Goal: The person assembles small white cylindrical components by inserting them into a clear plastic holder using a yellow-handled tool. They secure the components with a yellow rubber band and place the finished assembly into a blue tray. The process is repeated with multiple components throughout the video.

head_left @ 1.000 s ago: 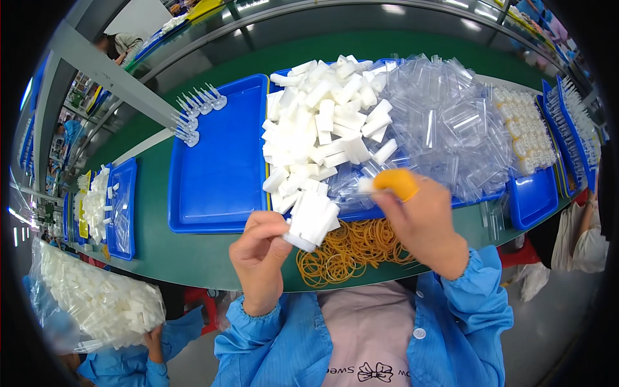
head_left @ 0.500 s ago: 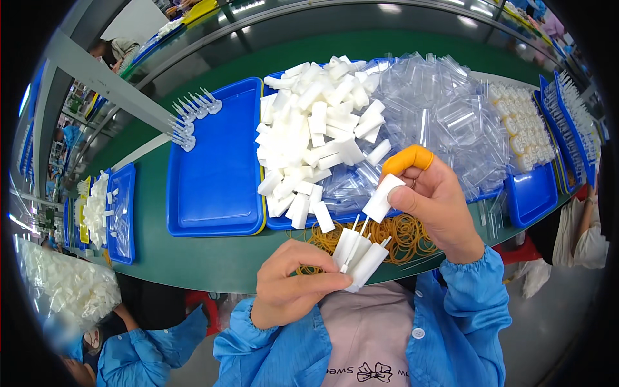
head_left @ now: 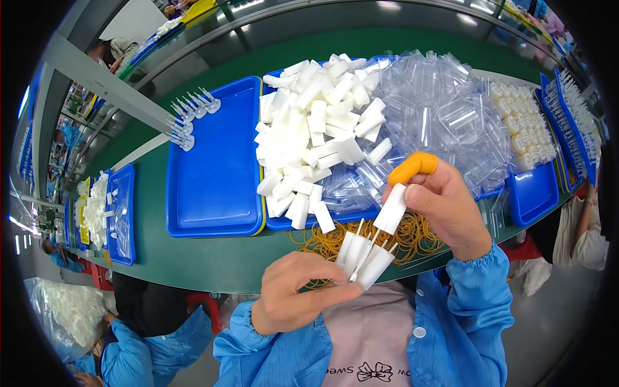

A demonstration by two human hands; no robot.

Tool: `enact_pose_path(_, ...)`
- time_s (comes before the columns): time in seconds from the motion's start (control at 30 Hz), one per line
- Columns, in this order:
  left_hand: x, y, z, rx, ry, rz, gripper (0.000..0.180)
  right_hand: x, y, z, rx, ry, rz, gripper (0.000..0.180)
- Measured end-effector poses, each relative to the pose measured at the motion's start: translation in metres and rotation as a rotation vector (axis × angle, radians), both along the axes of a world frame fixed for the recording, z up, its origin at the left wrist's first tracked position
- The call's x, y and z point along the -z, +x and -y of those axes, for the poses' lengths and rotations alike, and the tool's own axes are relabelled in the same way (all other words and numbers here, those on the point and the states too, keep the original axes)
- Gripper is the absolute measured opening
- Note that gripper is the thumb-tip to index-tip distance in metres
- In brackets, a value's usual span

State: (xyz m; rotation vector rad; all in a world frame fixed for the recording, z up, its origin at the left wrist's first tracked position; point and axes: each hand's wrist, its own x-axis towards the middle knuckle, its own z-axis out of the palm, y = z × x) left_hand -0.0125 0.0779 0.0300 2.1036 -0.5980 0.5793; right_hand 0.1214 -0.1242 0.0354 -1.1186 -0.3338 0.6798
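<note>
A white block (head_left: 391,209) is held above a cluster (head_left: 377,266) of similar blocks, and both are held near the wearer's chest, in front of the green table (head_left: 193,261). The block is pinched between the thumb and fingers of the right hand (head_left: 445,209), where one finger is covered by an orange cot (head_left: 412,166). The cluster is gripped low down by the thumb and fingers of the left hand (head_left: 300,290), with thin white prongs pointing up out of it.

A second ago the right hand was by the pile and the cluster was held further left; since then the two have been brought together. In the last half second the block has been lowered slightly and shifted right. Its lower end is now placed at the tip of a bare prong (head_left: 373,237); whether the tip has been entered cannot be told. The block is judged to be lined up with the prong but not yet seated.

Beyond the hands, rubber bands (head_left: 422,240) are heaped at the table's near edge, with the white pile (head_left: 316,116) and clear tubes (head_left: 445,122) behind. At lower left, a clear bag (head_left: 71,309) has been lowered beside a co-worker.
</note>
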Motion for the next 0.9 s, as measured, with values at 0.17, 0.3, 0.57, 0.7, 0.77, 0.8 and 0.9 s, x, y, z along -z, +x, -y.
enact_pose_path(0.17, -0.004, 0.000, 0.003, -0.030, 0.067, -0.045, 0.031, -0.007, -0.007, -0.002, -0.054, -0.090, 0.057, 0.022)
enact_pose_path(0.3, -0.006, -0.002, 0.005, -0.046, 0.103, -0.039, 0.031, -0.005, -0.009, 0.003, -0.040, -0.045, 0.057, 0.018)
enact_pose_path(0.57, 0.005, -0.002, 0.016, -0.023, -0.047, 0.055, 0.027, -0.021, -0.029, 0.009, -0.100, -0.156, 0.220, 0.014)
enact_pose_path(0.7, 0.025, -0.006, 0.028, -0.159, -0.193, 0.100, 0.043, -0.023, -0.032, 0.012, -0.044, -0.205, 0.408, 0.014)
enact_pose_path(0.77, 0.026, -0.005, 0.029, -0.199, -0.246, -0.003, 0.056, -0.023, -0.033, 0.014, -0.015, -0.242, 0.467, 0.013)
enact_pose_path(0.8, 0.023, -0.003, 0.031, -0.121, -0.403, -0.130, 0.060, -0.021, -0.036, 0.014, 0.010, -0.223, 0.438, 0.012)
enact_pose_path(0.9, 0.019, 0.003, 0.036, 0.058, -0.654, -0.393, 0.074, -0.014, -0.042, 0.011, 0.070, -0.181, 0.391, 0.011)
